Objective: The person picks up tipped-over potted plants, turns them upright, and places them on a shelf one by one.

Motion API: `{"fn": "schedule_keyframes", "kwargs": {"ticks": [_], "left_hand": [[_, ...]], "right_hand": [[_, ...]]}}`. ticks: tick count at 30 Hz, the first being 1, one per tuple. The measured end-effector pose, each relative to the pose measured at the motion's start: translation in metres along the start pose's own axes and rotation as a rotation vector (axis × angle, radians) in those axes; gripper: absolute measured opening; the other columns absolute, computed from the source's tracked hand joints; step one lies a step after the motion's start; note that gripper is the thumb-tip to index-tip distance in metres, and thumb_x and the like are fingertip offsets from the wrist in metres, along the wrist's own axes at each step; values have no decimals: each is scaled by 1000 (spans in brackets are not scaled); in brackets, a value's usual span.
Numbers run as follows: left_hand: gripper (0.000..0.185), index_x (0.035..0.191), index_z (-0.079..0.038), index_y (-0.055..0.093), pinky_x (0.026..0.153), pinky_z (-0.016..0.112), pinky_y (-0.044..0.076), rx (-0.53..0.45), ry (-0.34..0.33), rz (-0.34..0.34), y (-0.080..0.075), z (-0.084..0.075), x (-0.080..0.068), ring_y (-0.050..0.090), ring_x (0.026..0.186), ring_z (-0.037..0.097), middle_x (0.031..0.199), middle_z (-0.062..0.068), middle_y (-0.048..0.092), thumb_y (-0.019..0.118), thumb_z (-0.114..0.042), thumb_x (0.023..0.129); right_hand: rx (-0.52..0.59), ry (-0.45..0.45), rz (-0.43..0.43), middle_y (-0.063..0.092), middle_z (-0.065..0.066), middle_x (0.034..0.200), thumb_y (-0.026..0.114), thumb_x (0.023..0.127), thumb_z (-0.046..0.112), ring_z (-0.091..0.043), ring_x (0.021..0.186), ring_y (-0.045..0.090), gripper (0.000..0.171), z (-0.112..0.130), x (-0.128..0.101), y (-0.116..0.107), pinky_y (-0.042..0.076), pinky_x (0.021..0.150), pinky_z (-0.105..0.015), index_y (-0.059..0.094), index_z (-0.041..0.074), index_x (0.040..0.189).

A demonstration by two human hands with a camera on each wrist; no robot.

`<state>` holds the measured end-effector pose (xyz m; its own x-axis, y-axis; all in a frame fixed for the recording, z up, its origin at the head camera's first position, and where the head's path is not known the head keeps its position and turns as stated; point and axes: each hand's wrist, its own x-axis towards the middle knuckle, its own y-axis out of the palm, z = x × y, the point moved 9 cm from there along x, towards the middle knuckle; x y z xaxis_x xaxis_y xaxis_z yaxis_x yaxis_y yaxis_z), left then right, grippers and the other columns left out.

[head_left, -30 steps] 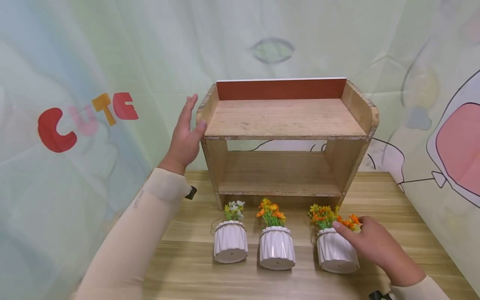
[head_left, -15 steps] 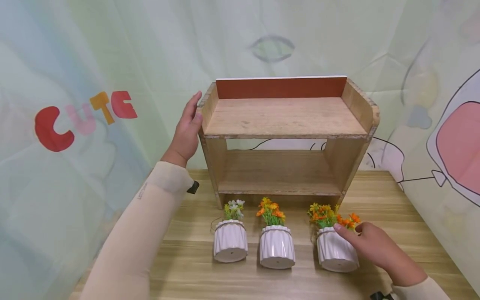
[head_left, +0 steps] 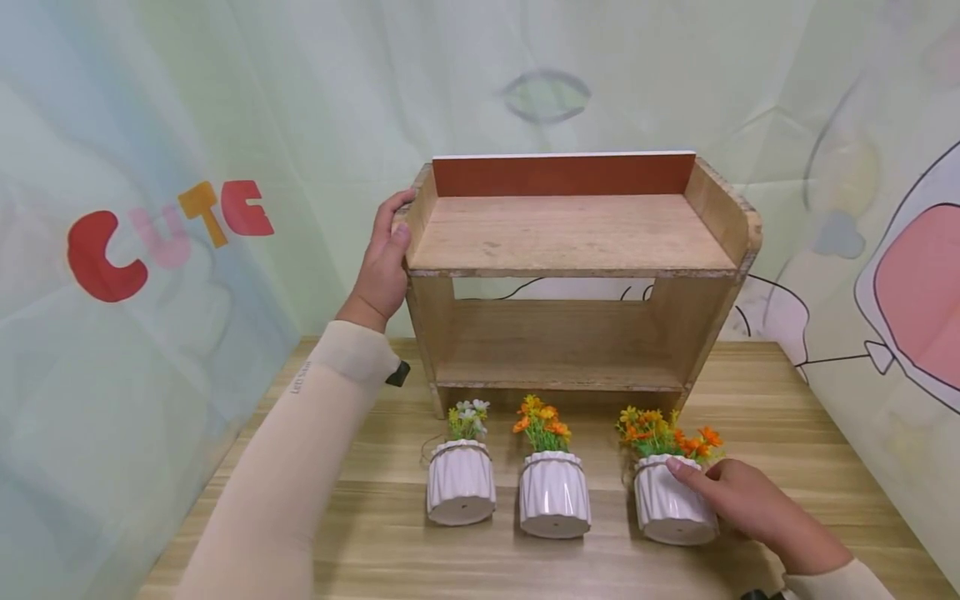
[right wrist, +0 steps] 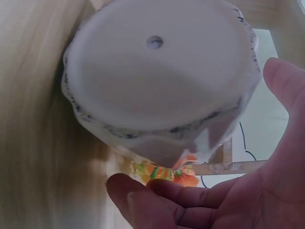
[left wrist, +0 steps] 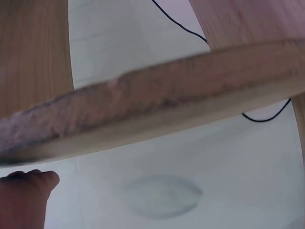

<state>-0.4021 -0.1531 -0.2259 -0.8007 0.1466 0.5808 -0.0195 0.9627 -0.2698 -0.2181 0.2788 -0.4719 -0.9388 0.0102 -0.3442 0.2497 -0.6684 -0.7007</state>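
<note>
A small two-tier wooden shelf point(head_left: 570, 233) stands on the table. My left hand point(head_left: 382, 271) grips the upper part of its left side panel, fingers bent over the edge and thumb at the front. In the left wrist view, the fingers point(left wrist: 35, 183) show at lower left, beyond the board's edge. Three white fluted flower pots lie on their sides, bases facing me. My right hand point(head_left: 757, 504) is around the right end of the orange-flowered pot point(head_left: 667, 504), with its thumb over the rim side. The right wrist view shows loosely bent fingers and thumb spread beside the pot.
Left of that pot lie the middle pot point(head_left: 555, 496) with orange flowers and the left pot point(head_left: 461, 483) with white ones, both in front of the shelf. A printed cloth backdrop point(head_left: 337, 108) surrounds the wooden table point(head_left: 375, 500).
My left hand has moved right onto the shelf's side panel, its fingers bending over the edge. My right hand has lowered slightly beside the right pot. The pots and shelf have stayed in place.
</note>
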Motion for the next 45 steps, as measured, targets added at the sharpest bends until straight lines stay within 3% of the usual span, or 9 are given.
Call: {"fn": "schedule_keyframes", "kwargs": {"ticks": [6, 22, 31, 45], "left_hand": [[52, 157, -14, 34, 122, 48, 20, -82, -15, -25, 3, 2, 0, 28, 148, 26, 166, 8, 26, 29, -25, 106], [53, 157, -17, 34, 122, 50, 19, -135, -38, -35, 7, 3, 1, 26, 149, 25, 166, 6, 25, 29, -25, 105], [53, 157, -18, 34, 123, 51, 18, -125, -45, -36, 7, 3, -1, 25, 150, 26, 167, 6, 24, 28, -28, 106], [53, 157, -17, 34, 123, 52, 18, -114, -33, -36, 7, 5, -1, 25, 150, 26, 167, 6, 25, 28, -28, 106]], "right_hand": [[56, -2, -2, 61, -9, 75, 56, 102, 58, -21, 60, 56, 60, -2, -2, 8, 51, 51, -37, 66, 1, 85], [103, 48, 19, 63, -13, 86, 59, 99, 63, -25, 70, 62, 70, -5, 4, 21, 55, 54, -41, 63, -7, 103], [136, 36, 20, 66, -10, 76, 62, 98, 57, -22, 62, 63, 58, -5, 3, 23, 55, 52, -38, 67, 0, 89], [122, 16, -22, 66, -10, 78, 65, 96, 53, -21, 66, 62, 54, -3, 1, 21, 53, 55, -37, 66, -1, 92]]}}
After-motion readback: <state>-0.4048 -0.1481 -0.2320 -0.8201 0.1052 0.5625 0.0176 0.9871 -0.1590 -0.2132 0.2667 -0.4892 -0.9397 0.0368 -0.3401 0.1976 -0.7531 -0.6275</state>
